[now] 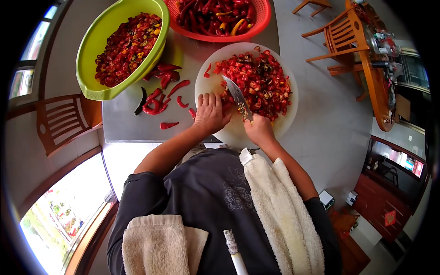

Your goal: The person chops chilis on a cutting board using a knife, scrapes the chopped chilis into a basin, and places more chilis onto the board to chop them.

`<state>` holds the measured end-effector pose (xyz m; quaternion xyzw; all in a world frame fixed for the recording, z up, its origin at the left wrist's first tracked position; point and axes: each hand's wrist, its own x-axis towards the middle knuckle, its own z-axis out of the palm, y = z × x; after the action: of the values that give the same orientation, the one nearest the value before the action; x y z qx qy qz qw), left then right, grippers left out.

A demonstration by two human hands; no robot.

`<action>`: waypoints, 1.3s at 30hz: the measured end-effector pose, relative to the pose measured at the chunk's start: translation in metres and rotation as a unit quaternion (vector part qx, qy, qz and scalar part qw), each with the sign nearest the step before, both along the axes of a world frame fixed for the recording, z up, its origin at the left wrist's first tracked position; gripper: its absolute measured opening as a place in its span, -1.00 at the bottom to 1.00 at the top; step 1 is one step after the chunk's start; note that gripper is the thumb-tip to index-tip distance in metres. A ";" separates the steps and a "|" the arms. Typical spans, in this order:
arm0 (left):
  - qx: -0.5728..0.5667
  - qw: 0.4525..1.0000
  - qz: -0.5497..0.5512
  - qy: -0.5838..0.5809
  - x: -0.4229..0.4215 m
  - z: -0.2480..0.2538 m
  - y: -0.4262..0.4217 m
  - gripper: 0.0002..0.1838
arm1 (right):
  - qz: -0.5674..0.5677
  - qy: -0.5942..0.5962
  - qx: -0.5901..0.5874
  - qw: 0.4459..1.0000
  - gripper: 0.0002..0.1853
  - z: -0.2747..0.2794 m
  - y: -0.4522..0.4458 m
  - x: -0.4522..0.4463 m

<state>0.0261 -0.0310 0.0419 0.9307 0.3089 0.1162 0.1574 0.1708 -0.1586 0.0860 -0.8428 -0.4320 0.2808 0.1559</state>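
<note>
On the round white cutting board (286, 123) lies a heap of chopped red chili peppers (263, 80), with seeds and a few dark pieces. My right hand (260, 130) is closed around the handle of a knife (237, 95), whose blade points away and to the left, with seeds stuck to it. Left of the blade, my left hand (211, 112) presses down at the board's edge, fingers bent together over red chili peppers, mostly hidden beneath them. Several whole red chili peppers (169, 125) and a dark green one (140, 101) are scattered on the metal tabletop by that hand.
A yellow-green basin (85, 68) of chopped chilies stands at the table's left, partly over the loose peppers. Behind is a red basket (215, 38) of whole chilies. Wooden chairs (346, 34) stand around. A lit cigarette (236, 256) and towels (279, 206) show near my body.
</note>
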 end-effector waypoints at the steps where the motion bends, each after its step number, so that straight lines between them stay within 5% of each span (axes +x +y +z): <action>1: -0.004 1.000 0.000 -0.003 -0.001 -0.003 0.000 -0.34 | 0.008 0.000 -0.010 1.000 -0.74 0.009 0.000 -0.001; 20: -0.009 0.999 -0.011 -0.044 0.002 -0.028 -0.002 -0.48 | 0.061 0.003 -0.115 0.992 -0.75 -0.011 0.026 -0.012; 29: 0.025 0.997 -0.004 -0.066 0.007 -0.032 -0.003 -0.56 | 0.012 -0.025 -0.006 1.000 -0.74 -0.033 0.011 -0.011; 34: -0.030 0.999 -0.008 0.037 0.004 -0.007 0.001 -0.32 | -0.010 -0.013 0.007 1.000 -0.73 -0.008 -0.004 -0.005; 39: -0.027 0.999 -0.014 0.021 -0.009 -0.004 0.003 -0.29 | 0.024 0.000 0.015 1.000 -0.74 0.010 -0.010 -0.012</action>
<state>0.0171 -0.0275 0.0378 0.9328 0.3020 0.0856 0.1773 0.1591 -0.1686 0.0955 -0.8300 -0.4559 0.2777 0.1614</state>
